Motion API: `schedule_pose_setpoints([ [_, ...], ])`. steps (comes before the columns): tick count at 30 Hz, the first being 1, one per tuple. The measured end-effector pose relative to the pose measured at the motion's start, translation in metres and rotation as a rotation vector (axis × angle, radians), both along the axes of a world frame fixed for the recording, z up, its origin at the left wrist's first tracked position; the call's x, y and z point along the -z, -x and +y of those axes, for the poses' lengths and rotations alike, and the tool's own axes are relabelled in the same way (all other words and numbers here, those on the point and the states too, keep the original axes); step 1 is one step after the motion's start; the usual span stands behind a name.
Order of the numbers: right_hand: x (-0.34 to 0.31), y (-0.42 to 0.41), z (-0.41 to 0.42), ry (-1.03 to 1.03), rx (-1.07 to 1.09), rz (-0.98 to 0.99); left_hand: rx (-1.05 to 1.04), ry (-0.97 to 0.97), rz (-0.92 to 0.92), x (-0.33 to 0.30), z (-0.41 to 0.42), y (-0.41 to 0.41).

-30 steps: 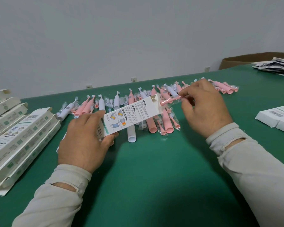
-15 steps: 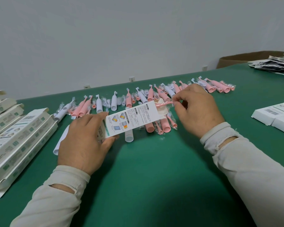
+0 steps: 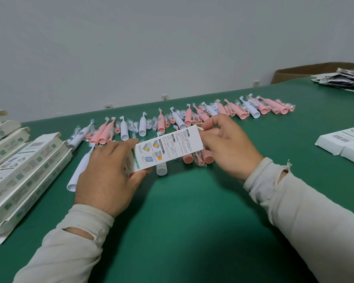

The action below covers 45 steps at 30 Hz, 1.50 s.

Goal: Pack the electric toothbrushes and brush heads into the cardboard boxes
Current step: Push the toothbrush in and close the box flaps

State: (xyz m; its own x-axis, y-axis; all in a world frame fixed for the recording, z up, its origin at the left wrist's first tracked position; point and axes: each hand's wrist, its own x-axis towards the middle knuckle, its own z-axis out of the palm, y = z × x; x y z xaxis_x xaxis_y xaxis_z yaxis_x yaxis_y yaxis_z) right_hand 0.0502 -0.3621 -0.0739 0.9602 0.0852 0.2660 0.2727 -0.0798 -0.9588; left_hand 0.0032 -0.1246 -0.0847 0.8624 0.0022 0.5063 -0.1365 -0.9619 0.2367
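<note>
One box in hand, many toothbrushes waiting
Left hand (image 3: 108,176) is gripping the printed box (image 3: 168,150); right hand (image 3: 229,148) is pinching its end flap; toothbrushes (image 3: 192,121) are lining the table's far edge.

toothbrushes (image 3: 184,121) lie in a far row across the table (image 3: 192,221); open boxes (image 3: 18,170) stacked left, closed boxes (image 3: 343,144) right.

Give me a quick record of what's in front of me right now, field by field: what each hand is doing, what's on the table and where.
left hand: grips the near end of the printed box
right hand: fingers pinch the box's far end
toothbrushes: pink and white, in a row across the green table behind the box
open boxes: stacked at left
white boxes: at right
brown carton: far right corner
</note>
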Motion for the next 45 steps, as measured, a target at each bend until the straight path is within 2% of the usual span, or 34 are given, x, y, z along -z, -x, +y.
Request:
schedule_pose_setpoints([
  [3,-0.002,-0.001,-0.005,0.029,-0.11,0.025,0.025,0.017,0.01,0.001,0.001,0.0],
  [5,-0.006,-0.001,-0.016,0.127,-0.019,-0.105,0.024,0.023,0.011,0.0,0.001,0.0],
  [8,-0.012,-0.002,-0.04,0.505,0.101,-0.35,0.018,0.031,0.014,-0.001,0.002,0.0],
  [10,-0.011,-0.003,-0.047,0.732,0.051,-0.339,0.021,0.037,0.023,-0.002,0.003,0.0],
  [12,-0.007,-0.004,-0.045,0.777,0.025,-0.307,0.025,0.035,0.028,-0.002,0.003,-0.001],
  [19,0.003,-0.006,-0.03,0.528,0.078,-0.332,0.028,0.051,0.037,0.0,0.004,-0.001],
  [24,0.004,0.004,-0.009,0.167,0.037,-0.299,0.053,0.142,0.048,0.001,0.003,-0.002],
  [28,0.004,0.001,-0.008,0.082,0.091,-0.283,0.044,0.14,0.023,0.0,0.003,-0.003],
  [32,0.004,-0.001,-0.007,-0.117,0.077,-0.199,0.031,0.115,-0.004,-0.001,0.001,-0.001],
  [45,0.004,0.0,-0.005,-0.363,0.017,0.029,0.038,0.068,-0.037,-0.002,0.0,0.001],
])
